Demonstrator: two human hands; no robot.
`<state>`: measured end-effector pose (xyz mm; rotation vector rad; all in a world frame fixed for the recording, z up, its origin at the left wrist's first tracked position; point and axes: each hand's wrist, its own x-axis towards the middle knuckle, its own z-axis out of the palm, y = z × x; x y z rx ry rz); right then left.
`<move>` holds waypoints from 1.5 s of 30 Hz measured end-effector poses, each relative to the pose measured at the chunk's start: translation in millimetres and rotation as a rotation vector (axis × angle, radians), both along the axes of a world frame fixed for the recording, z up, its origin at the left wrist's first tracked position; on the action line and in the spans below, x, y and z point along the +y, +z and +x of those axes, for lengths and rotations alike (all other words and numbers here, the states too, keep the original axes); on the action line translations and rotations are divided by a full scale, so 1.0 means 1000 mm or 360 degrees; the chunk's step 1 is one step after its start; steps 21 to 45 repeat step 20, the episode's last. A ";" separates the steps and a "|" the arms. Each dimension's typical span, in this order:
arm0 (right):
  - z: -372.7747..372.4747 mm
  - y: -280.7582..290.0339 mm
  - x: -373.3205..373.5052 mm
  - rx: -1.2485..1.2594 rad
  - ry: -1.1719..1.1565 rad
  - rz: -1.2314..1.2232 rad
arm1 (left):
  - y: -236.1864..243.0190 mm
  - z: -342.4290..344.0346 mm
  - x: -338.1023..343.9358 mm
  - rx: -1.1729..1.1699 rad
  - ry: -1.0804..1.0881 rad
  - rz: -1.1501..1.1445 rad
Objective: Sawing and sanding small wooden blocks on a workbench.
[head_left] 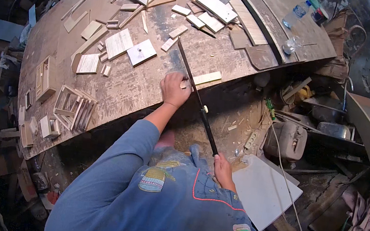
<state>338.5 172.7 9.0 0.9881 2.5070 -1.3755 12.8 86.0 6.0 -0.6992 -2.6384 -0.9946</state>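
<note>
My left hand [175, 88] is closed at the table's front edge around a pale piece of wood. It appears to be one end of the narrow wooden strip [208, 77] that shows beyond the blade, though the join is hidden. Down by my body, my right hand [224, 170] grips the lower end of a long, thin black saw [209, 130], seen almost edge-on. Its far part slants up over the table, crossing the strip close beside my left fingers. A small pale knob [205, 109] sits midway along the saw.
Wooden blocks, including a square one with a dark hole [142, 52], lie across the worn table [137, 87]. Small wooden frames [74, 107] stand at its left. A plastic bottle [297, 13] is far right. Below are a jerrycan [287, 140], a white board [262, 190] and a cable [284, 173].
</note>
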 end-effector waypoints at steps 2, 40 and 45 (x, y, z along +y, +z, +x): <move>-0.004 0.010 -0.007 0.0008 -0.0019 0.0077 | -0.005 -0.003 0.000 0.0042 0.0037 -0.0113; 0.005 -0.066 0.001 -0.0071 -0.0154 -0.1307 | -0.008 -0.002 -0.001 -0.0012 0.0006 -0.0063; 0.005 -0.066 0.001 -0.0071 -0.0154 -0.1307 | -0.008 -0.002 -0.001 -0.0012 0.0006 -0.0063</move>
